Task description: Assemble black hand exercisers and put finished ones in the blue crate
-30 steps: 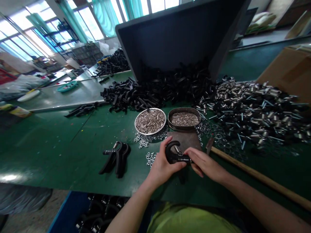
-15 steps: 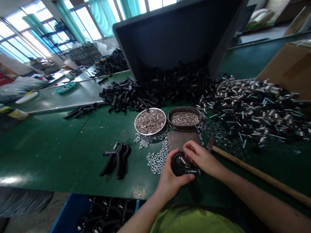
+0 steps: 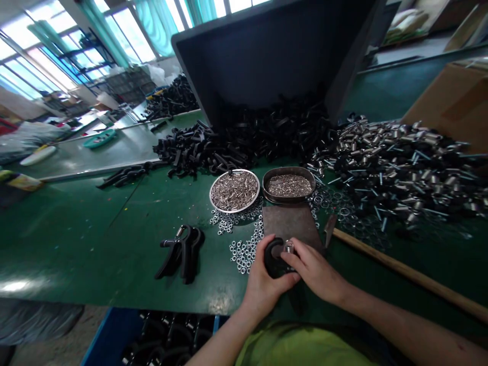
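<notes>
Coiled spring (image 3: 289, 247): Could pop loose if the pinch slackens or pushes off-line, in this judgement; whether its ends are seated is hidden behind fingers.
Loose rings (image 3: 243, 255): Strewn just beside the left hand (image 3: 264, 284) at 10 o'clock, they would likely scatter if a knuckle swept that way.
Hammer (image 3: 329, 232): Its head lies near the right hand (image 3: 318, 272) at 1 o'clock, the wooden handle running toward 4; an elbow drifting outward could knock it.
Left-hand grip: Fingers and thumb curl around the black clamp part (image 3: 271, 258), thumb along the near side; a lopsided hold could let it roll.
Right-hand grip: Thumb and forefinger come together about the spring, leaving little gap.
Black clamp part: Dark, with a rounded C-shaped curve, its mouth toward 2 o'clock, where bright coils stand out; lower down, shadow and fingers obscure it, and a dark length below may be handle or shade.
Workbench (image 3: 125, 269): The part sits between both hands at its near edge, at 6 o'clock from the steel plate (image 3: 292, 223); an assembled clamp (image 3: 185, 254) stands well apart at 9.
</notes>
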The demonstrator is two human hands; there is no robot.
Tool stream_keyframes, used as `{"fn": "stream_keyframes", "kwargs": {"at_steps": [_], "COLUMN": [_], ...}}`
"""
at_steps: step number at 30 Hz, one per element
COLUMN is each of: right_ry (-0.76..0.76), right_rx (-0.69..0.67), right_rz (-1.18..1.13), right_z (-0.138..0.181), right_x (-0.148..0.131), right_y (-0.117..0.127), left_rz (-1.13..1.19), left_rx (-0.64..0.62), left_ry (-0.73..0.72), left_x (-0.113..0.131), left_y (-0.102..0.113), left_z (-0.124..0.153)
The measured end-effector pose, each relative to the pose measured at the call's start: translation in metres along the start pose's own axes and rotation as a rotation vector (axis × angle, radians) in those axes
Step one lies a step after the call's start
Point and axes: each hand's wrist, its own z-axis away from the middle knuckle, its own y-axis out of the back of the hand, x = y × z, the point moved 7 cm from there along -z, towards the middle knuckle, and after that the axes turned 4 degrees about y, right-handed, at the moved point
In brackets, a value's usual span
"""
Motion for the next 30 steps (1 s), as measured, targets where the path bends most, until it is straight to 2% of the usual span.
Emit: {"fn": "stream_keyframes", "kwargs": {"at_steps": [6, 11, 15, 17, 20, 23, 26, 30], "right_ry": [0.228, 0.217, 0.150, 0.130, 0.157, 0.246, 0.273, 0.262], "right_rx": [-0.174, -0.248, -0.271, -0.307, -0.241, -0.112, -0.043, -0.015], "right_rz": [0.381, 0.682, 0.690, 0.741, 0.813, 0.786, 0.759, 0.703], "right_z": [0.007, -0.005, -0.033, -0.050, -0.084, -0.124, -0.163, -0.196], "right_x": [-0.016, -0.013, 0.000, 0.001, -0.016, -0.045, -0.063, -0.065], "right_y": [-0.006, -0.006, 0.010, 0.019, 0.030, 0.024, 0.005, -0.017], "left_rz": [-0.099, -0.075, -0.135, -0.285, -0.562, -0.843, -1.016, -1.043], "left_rx": [-0.121, -0.191, -0.194, -0.129, 0.121, 0.368, 0.375, 0.344], "left_ry": [-0.115, -0.084, -0.103, -0.198, -0.332, -0.253, -0.116, -0.084], "left_x": [0.000, 0.003, 0.009, 0.019, 0.037, 0.044, 0.040, 0.037], "left_y": [-0.004, -0.013, -0.011, 0.004, 0.048, 0.094, 0.112, 0.112], "left_z": [-0.001, -0.015, -0.044, -0.062, -0.092, -0.119, -0.141, -0.149]}}
